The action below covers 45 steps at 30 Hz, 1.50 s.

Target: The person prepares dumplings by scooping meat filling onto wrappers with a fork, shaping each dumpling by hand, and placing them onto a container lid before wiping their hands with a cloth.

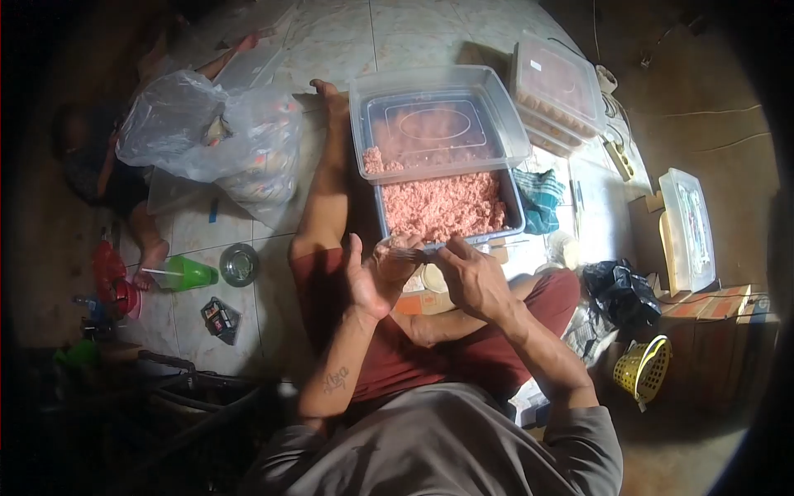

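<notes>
My left hand is held palm up, its thumb stretched away and its fingers curled about a small piece partly hidden by blur and shadow. Beside it, my right hand is closed, back upward, on a thin dark thing whose kind I cannot make out; it reaches over the left fingers. Both hands are at the near edge of a blue-grey tub of pink minced mixture. A clear plastic container rests across the tub's far part, with some pink mixture at its near left corner.
Stacked lidded boxes stand at back right, near a teal cloth. A large plastic bag lies left, with another person beside it. A green cup, glass bowl, yellow basket and black bag surround me.
</notes>
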Motion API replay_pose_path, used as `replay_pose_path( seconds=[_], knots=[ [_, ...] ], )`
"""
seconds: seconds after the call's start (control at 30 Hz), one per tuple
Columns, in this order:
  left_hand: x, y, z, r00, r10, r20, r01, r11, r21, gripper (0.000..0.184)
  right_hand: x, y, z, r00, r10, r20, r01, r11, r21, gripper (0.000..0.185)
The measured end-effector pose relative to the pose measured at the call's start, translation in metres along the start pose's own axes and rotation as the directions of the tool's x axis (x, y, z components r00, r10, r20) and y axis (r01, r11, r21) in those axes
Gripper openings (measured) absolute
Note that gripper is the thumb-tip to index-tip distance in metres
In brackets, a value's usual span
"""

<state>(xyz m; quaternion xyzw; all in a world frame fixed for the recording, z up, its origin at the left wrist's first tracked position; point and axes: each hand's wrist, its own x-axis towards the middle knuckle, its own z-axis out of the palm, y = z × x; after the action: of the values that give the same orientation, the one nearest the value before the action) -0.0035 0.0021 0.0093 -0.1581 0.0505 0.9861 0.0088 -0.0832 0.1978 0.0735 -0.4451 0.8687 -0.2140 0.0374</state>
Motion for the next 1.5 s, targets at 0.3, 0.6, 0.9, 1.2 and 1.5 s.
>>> replay_pose_path(
  seconds=[0.3, 0.6, 0.9, 1.2, 1.5],
  knots=[
    [0.000, 0.000, -0.008, 0.985, 0.113, 0.126, -0.149, 0.932, 0.329, 0.070, 0.003, -0.011, 0.026, 0.926, 0.377, 0.007, -0.273, 0.659, 0.701, 0.025],
    [-0.016, 0.027, 0.018, 0.801, -0.094, 0.592, -0.582, -0.358, 0.730, 0.041, 0.034, -0.033, -0.018, 0.969, 0.171, 0.176, -0.231, 0.396, 0.889, 0.041],
    [-0.003, 0.019, 0.036, 0.790, 0.274, 0.549, -0.452, -0.347, 0.822, 0.025, -0.011, -0.012, 0.051, 0.907, 0.363, 0.213, -0.286, 0.161, 0.945, 0.023],
    [0.000, 0.029, 0.043, 0.806, 0.228, 0.547, -0.457, -0.349, 0.818, 0.041, -0.015, 0.007, 0.045, 0.940, 0.291, -0.180, -0.135, 0.799, 0.587, 0.020],
    [0.012, 0.005, 0.005, 0.803, 0.178, 0.569, -0.573, -0.030, 0.819, 0.037, -0.023, -0.035, 0.082, 0.927, 0.363, -0.093, -0.057, 0.381, 0.923, 0.022]
  ],
)
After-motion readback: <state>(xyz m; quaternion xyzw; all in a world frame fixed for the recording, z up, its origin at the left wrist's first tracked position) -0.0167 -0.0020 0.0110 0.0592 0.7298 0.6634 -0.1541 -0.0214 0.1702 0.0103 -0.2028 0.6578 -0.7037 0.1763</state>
